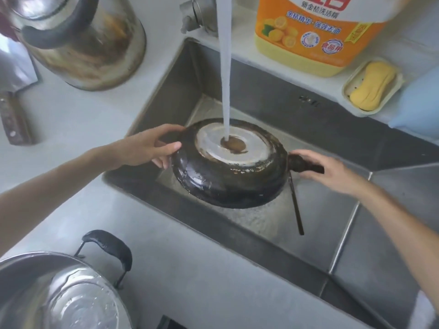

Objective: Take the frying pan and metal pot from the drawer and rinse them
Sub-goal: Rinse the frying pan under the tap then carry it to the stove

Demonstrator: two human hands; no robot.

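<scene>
The black frying pan (228,176) is held upside down over the steel sink (308,236), its pale round base facing up. A stream of water (225,74) from the tap (199,15) lands on the middle of that base. My left hand (152,146) grips the pan's left rim. My right hand (332,169) holds the dark handle on the pan's right side. The metal pot (61,295), shiny and wet inside, with a black handle, stands on the counter at the lower left.
A stained steel kettle (85,43) stands on the counter at the upper left, a cleaver (14,100) beside it. An orange detergent bottle (318,36) and a yellow soap in a dish (373,86) sit behind the sink. A dark chopstick (297,210) lies in the basin.
</scene>
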